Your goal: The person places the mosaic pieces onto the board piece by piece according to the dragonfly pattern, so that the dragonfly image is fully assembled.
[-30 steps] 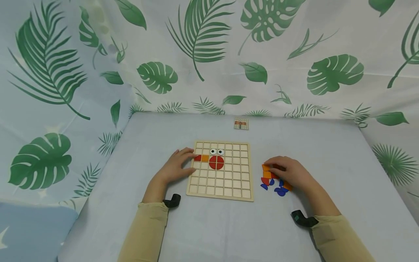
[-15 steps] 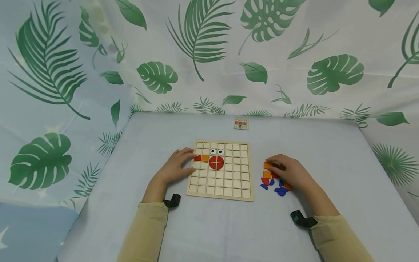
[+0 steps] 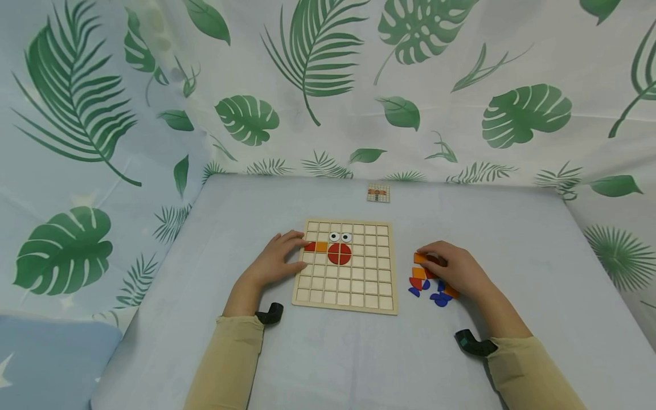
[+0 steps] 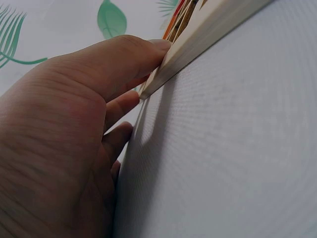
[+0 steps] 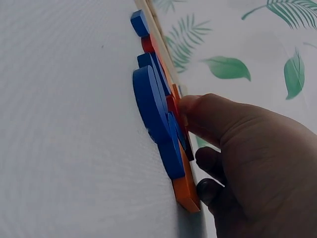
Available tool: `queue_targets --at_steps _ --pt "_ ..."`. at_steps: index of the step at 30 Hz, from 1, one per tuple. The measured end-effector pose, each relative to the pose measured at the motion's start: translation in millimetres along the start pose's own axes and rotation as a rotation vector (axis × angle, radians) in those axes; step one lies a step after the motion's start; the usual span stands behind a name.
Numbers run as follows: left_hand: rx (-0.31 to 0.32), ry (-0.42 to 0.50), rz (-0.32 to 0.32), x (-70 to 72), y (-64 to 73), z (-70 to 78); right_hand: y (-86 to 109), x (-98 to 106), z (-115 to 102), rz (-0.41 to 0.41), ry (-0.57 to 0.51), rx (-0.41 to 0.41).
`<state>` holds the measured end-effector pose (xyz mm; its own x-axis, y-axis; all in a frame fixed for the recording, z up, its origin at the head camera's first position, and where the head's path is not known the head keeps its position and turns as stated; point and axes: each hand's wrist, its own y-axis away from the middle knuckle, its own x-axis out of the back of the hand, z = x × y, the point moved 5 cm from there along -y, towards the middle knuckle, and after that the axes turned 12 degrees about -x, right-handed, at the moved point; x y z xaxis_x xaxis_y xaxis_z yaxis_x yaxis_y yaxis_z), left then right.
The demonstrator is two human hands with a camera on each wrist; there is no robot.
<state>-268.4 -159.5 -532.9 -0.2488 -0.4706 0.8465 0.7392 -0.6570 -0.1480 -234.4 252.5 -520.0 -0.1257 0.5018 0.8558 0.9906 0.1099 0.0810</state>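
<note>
in the head view, a square pale wooden grid board (image 3: 364, 287) lies on a counter (image 3: 359, 359) covered in pale cloth. near the board's far edge sit two white round eye pieces with black pupils (image 3: 334, 236); just below them on the board, red quarter pieces form a red disc (image 3: 339, 254). to the disc's left, along one row of the board, are an orange square tile (image 3: 322, 246) and a red piece (image 3: 310, 246) at the edge. the left hand (image 3: 274, 262) rests at the board's left edge, thumb and fingers spread apart. to the right of the board, the right hand (image 3: 456, 270) pinches a loose orange square (image 3: 419, 258) between thumb and index finger, above a cluster of red, orange and blue pieces (image 3: 439, 300). beyond the board lies a small card with a grid pattern (image 3: 378, 193).

in the left wrist view, the thumb tip touches the board's edge, the other fingers extended beside it.

in the right wrist view, the thumb comes down at the cluster, with the board behind; rounded blue pieces and an orange block (image 5: 187, 193) lie just beside the hand. the index fingertip is hidden here.
</note>
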Motion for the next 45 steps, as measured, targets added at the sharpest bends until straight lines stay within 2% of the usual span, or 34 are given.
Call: queue_targets --at_steps 12,21,26,33,38,45 --pt "-0.001 0.009 -0.003 2.0 1.2 1.5 -0.6 4 -4 0.028 0.018 0.015" --pt "-0.002 0.007 0.002 2.3 0.4 2.3 -0.2 14 -23 0.031 0.008 0.017" --pt "-0.01 0.013 0.006 3.1 0.8 3.7 -4.7 13 -41 0.004 -0.007 0.031" --pt "-0.003 0.012 0.001 4.3 1.6 5.0 -15.2 7 -79 -0.015 -0.032 0.122" --pt "0.005 0.013 -0.004 3.2 1.4 3.7 -25.3 -4 -105 -0.047 -0.065 0.148" --pt "0.018 0.004 -0.005 2.2 1.0 2.1 -40.2 -22 -129 -0.088 -0.093 0.164"
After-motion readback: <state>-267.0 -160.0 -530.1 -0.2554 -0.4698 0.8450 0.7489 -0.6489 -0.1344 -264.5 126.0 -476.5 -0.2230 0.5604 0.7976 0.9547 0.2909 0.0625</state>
